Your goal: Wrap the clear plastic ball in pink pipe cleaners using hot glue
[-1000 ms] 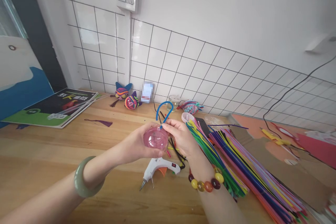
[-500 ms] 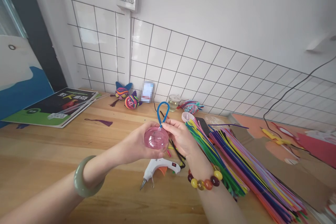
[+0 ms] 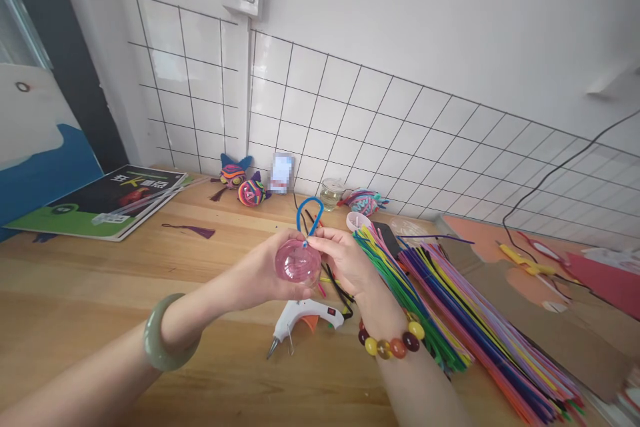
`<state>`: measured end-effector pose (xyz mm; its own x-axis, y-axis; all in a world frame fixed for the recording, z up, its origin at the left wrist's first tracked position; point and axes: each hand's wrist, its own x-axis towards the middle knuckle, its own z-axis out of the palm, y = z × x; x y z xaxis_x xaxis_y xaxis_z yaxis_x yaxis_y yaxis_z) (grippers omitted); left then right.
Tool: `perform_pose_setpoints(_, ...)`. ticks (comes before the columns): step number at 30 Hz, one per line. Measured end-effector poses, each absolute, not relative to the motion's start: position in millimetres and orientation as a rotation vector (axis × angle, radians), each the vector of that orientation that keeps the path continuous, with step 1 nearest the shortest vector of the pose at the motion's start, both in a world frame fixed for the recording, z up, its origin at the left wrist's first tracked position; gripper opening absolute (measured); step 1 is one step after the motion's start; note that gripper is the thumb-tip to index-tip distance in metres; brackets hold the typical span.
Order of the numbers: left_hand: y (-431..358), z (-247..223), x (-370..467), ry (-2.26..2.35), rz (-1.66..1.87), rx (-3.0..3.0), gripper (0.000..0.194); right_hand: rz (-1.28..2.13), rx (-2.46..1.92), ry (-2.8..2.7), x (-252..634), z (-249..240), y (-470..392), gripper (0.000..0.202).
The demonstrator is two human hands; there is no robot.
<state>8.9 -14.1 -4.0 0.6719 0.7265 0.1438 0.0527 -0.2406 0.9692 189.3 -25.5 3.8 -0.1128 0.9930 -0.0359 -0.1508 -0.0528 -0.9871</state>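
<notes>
My left hand [image 3: 265, 267] is closed around a clear, pink-tinted plastic ball [image 3: 296, 263], thumb below and fingers behind it. A blue pipe cleaner [image 3: 299, 213] bent into a loop stands up from the top of the ball. My right hand [image 3: 345, 259] pinches the base of this loop where it meets the ball. On the table just below the hands lies a white hot glue gun [image 3: 305, 317], its nozzle toward the lower left. Loose black and yellow pipe cleaners [image 3: 343, 290] lie partly behind my right hand.
Bundles of coloured pipe cleaners [image 3: 480, 327] spread over the right side. Two striped ornaments [image 3: 253, 191], a phone [image 3: 281, 173] and a glass jar [image 3: 331, 193] stand along the wall. A purple tassel [image 3: 197, 231] and a book [image 3: 115, 203] lie left; a yellow glue gun [image 3: 525, 260] lies far right.
The blue loop has tilted slightly to the left and looks wider. Both hands stay almost in place on the ball and the loop's base.
</notes>
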Motion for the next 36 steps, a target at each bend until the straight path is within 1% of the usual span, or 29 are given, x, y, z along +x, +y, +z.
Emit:
perform_pose_setpoints(6, -15, -6, 9, 0.623, 0.742, 1.764, 0.058, 1.287, -1.142, -1.284, 193, 7, -26, 0.019)
perform_pose_setpoints(10, -15, -8, 8, 0.695, 0.786, 1.859, 0.056, 1.281, -1.137, -1.302, 194, 13, -29, 0.026)
perform_pose_setpoints(15, -13, -10, 6, 0.749, 0.805, 2.042, 0.061, 1.286, -1.140, -1.356, 196, 14, -29, 0.033)
perform_pose_setpoints(17, -12, -10, 6, 0.753, 0.824, 2.082, 0.062, 1.213, -1.197, -1.387, 200, 14, -27, 0.035)
perform_pose_setpoints(19, -12, -11, 6, 0.777, 0.831, 2.135, 0.063, 1.060, -1.271, -1.388, 206, 13, -24, 0.037)
perform_pose_setpoints(22, -14, -9, 8, 0.810, 0.818, 2.216, 0.056, 0.889, -1.329, -1.345, 216, 12, -20, 0.038)
perform_pose_setpoints(25, -19, -5, 10, 0.798, 0.805, 2.261, 0.049, 0.969, -1.320, -1.300, 220, 15, -20, 0.039)
perform_pose_setpoints(29, -23, -5, 12, 0.693, 0.746, 2.301, 0.052, 1.246, -1.152, -1.163, 212, 18, -25, 0.055)
perform_pose_setpoints(30, -23, -6, 12, 0.668, 0.735, 2.306, 0.053, 1.275, -1.103, -1.161, 208, 19, -26, 0.053)
perform_pose_setpoints(33, -22, -6, 12, 0.620, 0.727, 2.316, 0.055, 1.256, -1.032, -1.215, 200, 17, -27, 0.036)
perform_pose_setpoints(36, -21, -5, 11, 0.597, 0.747, 2.326, 0.053, 1.194, -1.066, -1.246, 198, 15, -27, 0.030)
